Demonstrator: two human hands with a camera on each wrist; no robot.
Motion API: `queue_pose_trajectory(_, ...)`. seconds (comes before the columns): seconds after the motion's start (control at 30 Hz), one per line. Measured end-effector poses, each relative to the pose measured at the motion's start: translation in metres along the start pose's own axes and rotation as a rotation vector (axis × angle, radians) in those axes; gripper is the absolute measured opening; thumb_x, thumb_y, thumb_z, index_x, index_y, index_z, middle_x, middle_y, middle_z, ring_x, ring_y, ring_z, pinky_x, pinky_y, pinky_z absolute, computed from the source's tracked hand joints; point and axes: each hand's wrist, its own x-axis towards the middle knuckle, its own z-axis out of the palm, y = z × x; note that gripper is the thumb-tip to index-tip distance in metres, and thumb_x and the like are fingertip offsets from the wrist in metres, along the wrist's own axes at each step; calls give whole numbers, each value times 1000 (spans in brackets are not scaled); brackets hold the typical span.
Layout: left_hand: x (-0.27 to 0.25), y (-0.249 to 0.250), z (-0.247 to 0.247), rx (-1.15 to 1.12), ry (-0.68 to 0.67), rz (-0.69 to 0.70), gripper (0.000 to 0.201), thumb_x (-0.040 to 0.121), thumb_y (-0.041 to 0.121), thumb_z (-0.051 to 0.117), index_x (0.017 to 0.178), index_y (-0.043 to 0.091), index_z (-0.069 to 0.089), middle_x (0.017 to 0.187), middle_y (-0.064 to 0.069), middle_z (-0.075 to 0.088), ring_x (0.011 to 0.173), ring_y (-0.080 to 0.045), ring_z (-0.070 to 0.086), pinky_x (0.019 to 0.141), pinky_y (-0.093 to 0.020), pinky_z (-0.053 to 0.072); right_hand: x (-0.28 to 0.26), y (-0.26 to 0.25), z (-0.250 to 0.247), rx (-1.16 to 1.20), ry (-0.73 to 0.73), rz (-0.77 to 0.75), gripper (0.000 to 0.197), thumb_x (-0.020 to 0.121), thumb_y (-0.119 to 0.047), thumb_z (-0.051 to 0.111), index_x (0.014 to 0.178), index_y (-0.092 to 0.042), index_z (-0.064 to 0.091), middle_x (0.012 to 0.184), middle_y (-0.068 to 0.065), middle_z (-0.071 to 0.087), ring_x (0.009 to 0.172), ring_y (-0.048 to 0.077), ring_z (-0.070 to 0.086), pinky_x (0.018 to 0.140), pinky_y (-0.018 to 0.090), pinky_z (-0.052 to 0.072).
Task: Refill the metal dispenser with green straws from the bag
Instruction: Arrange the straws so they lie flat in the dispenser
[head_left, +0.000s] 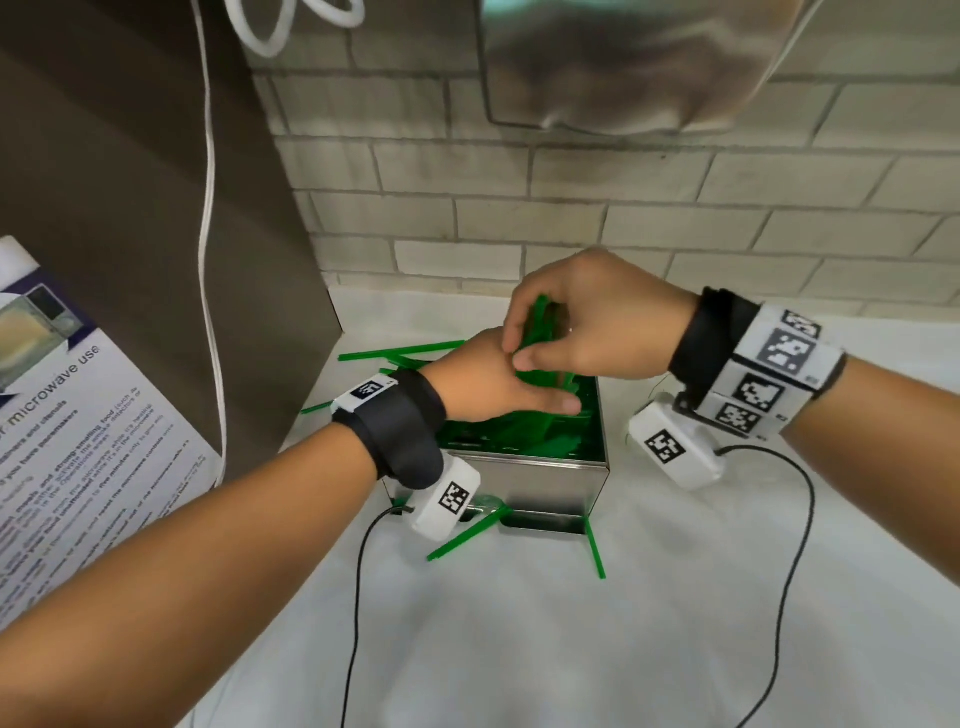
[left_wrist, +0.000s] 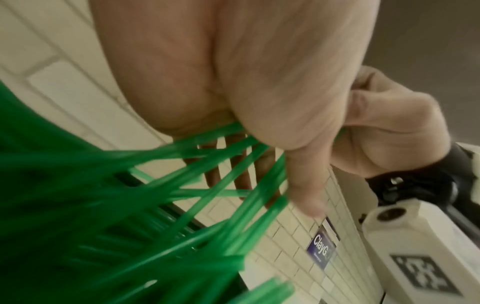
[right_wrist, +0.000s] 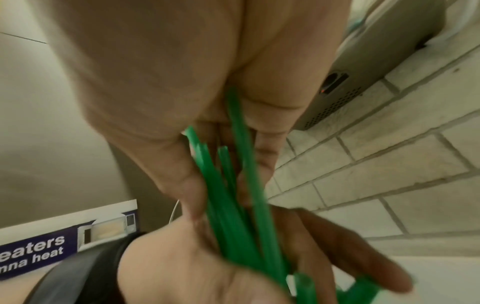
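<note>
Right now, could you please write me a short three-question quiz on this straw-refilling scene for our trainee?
1. True or false: the metal dispenser already holds green straws.
2. Which hand grips a bunch of straws above the dispenser: A) left hand B) right hand?
3. Fill in: loose straws lie on the white ___ in front of the dispenser.

Key: 1 true; 2 B; 3 counter.
</note>
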Motion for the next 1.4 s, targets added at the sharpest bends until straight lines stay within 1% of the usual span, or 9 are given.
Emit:
queue_pose_trajectory(0.13, 1, -8, -2, 35, -4, 27, 11, 94, 39, 67, 101, 31, 66, 104, 13, 67, 96, 6, 61, 89, -23, 49, 0, 5, 14, 164, 222, -66, 30, 83, -46, 71, 107, -29, 65, 99, -10, 65, 84, 9, 60, 70, 20, 46)
queue_pose_trajectory(0.27, -1, -28, -7, -192, 59, 30, 23, 105, 26, 49, 107, 7, 62, 116, -4, 72, 115, -15, 64, 108, -34, 42, -8, 27, 5, 731, 628, 61, 5, 86, -22, 59, 87, -18, 62, 76, 3, 61, 65, 16, 56, 59, 28, 44)
queue_pose_trajectory(0.47, -12, -26, -19, -462, 173, 158, 35, 107, 10, 35, 96, 25, 65, 125, -18, 66, 124, -30, 59, 106, -36, 42, -38, 47, 62, 62, -68, 369, 6, 83, -20, 66, 80, -23, 70, 82, -7, 71, 79, 15, 66, 75, 27, 53)
queue_pose_trajectory(0.63, -8, -16, -35, -574, 252, 215, 23, 104, 16, 32, 84, 10, 43, 73, -23, 62, 83, -37, 65, 89, -48, 47, -25, 48, 69, 161, 13, 461, 37, 73, -41, 81, 90, -18, 57, 91, 0, 68, 76, 20, 70, 74, 38, 58)
queue_pose_trajectory(0.8, -12, 3, -48, -680, 354, 333, 27, 107, 18, 33, 83, 12, 42, 58, -10, 38, 56, -30, 57, 75, -51, 53, -17, 43, 74, 456, -49, 399, 57, 73, -13, 86, 111, -29, 48, 108, 5, 60, 73, 30, 72, 65, 40, 63)
queue_pose_trajectory(0.97, -28, 40, -75, -812, 578, 501, 41, 108, 22, 32, 70, 14, 45, 50, -5, 25, 40, -16, 31, 54, -32, 42, -12, 50, 73, 417, 43, 394, 15, 77, -12, 84, 87, -15, 73, 83, 3, 75, 66, 17, 75, 70, 30, 59)
queue_pose_trajectory(1.07, -45, 53, -96, -665, 650, 503, 41, 106, 26, 40, 68, 14, 34, 51, -7, 18, 38, -16, 21, 44, -27, 26, -15, 51, 47, 374, 118, 372, 17, 70, -16, 88, 81, -14, 75, 69, -1, 76, 64, 9, 72, 64, 9, 48)
queue_pose_trajectory(1.2, -50, 47, -95, -243, 588, 231, 30, 93, 29, 69, 75, 7, 56, 53, -1, 35, 40, -16, 32, 41, -26, 29, -23, 46, 9, 329, 154, 342, 15, 70, -13, 88, 79, -14, 77, 68, 0, 76, 67, 11, 74, 71, 14, 53)
queue_pose_trajectory(1.4, -25, 5, -38, 416, 18, -171, 48, 68, 58, 83, 105, 32, 67, 79, 15, 59, 71, -2, 57, 61, -22, 42, -23, 42, -1, 164, 141, 320, 14, 68, -15, 88, 73, -22, 78, 67, -5, 75, 71, 14, 72, 75, 27, 56)
